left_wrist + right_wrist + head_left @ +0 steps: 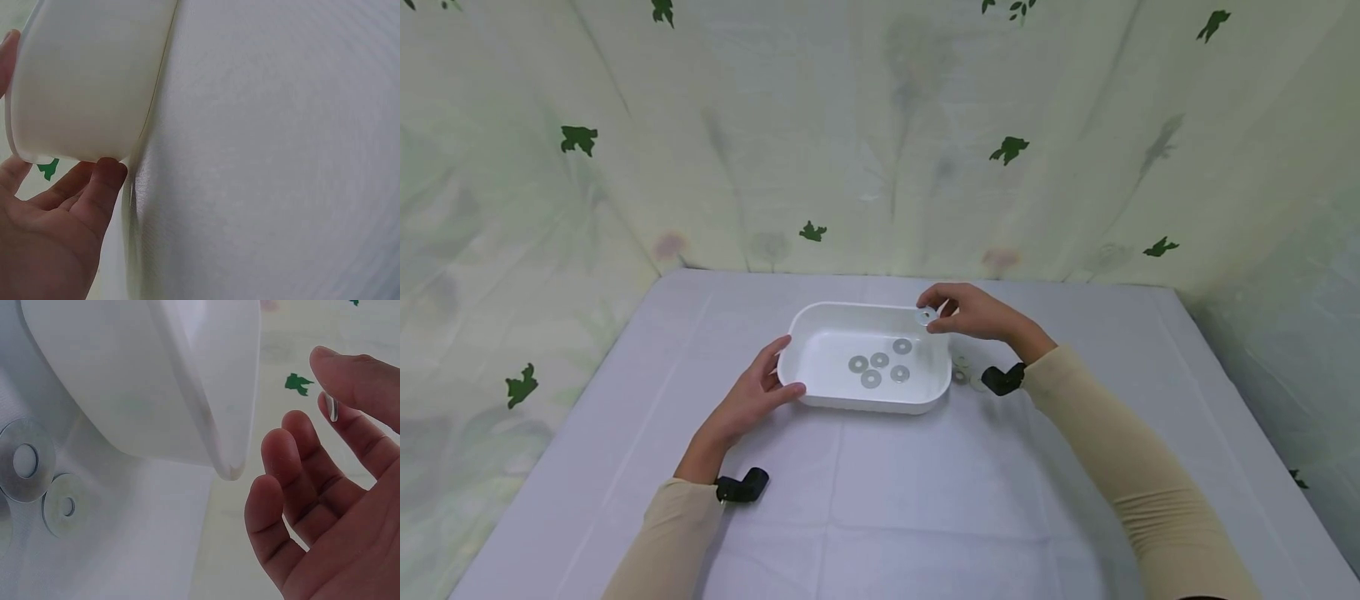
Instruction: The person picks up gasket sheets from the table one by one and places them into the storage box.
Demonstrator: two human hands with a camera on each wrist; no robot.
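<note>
A white rectangular tray [865,403] with rounded corners stands on the table, and several flat metal washers [871,379] lie on its floor. My left hand [748,400] holds the tray's left end, thumb at the front rim and fingers along the side; in the left wrist view fingertips [111,167] touch the outer wall. Above the tray's back right corner, my right hand [977,313] pinches one washer [927,316] between thumb and index finger. Seen from the right wrist, this washer [332,407] shows edge-on, while the other fingers are loosely bent.
More washers [46,459] lie on the cloth just right of the tray, partly hidden by the right wrist in the head view. White cloth [925,500] covers the table. A pale curtain with green leaf shapes [1009,150] hangs behind and at both sides.
</note>
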